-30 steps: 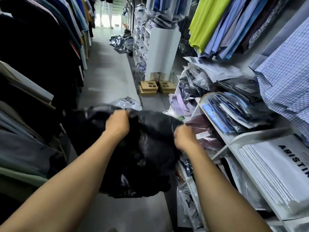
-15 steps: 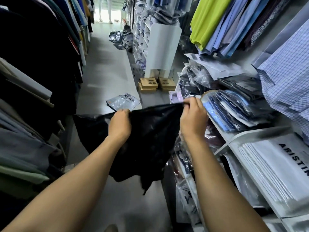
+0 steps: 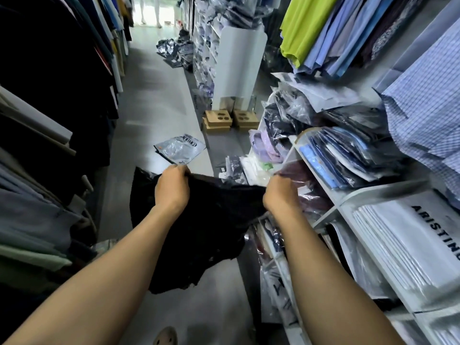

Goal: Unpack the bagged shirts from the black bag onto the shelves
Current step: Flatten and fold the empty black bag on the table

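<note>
The black bag (image 3: 211, 220) hangs limp and stretched between both hands over the aisle floor. My left hand (image 3: 171, 189) grips its top edge at the left. My right hand (image 3: 280, 194) grips the other end, close against the white shelves (image 3: 373, 192). Bagged shirts (image 3: 348, 155) in clear plastic fill the shelf compartments to the right, blue and dark ones above, maroon ones beside my right hand. One bagged shirt (image 3: 180, 148) lies on the floor ahead. I cannot see inside the bag.
Dark garments hang on a rack (image 3: 49, 120) along the left. Two cardboard boxes (image 3: 231, 119) sit by a white panel ahead. More plastic bags (image 3: 175, 51) lie on the floor farther down the aisle. Hanging shirts (image 3: 423, 113) overhang the shelves at right.
The bag went from bunched to spread out between my hands. My right hand rose toward the shelf, then came down again beside the maroon packs; the left hand stayed roughly put.
</note>
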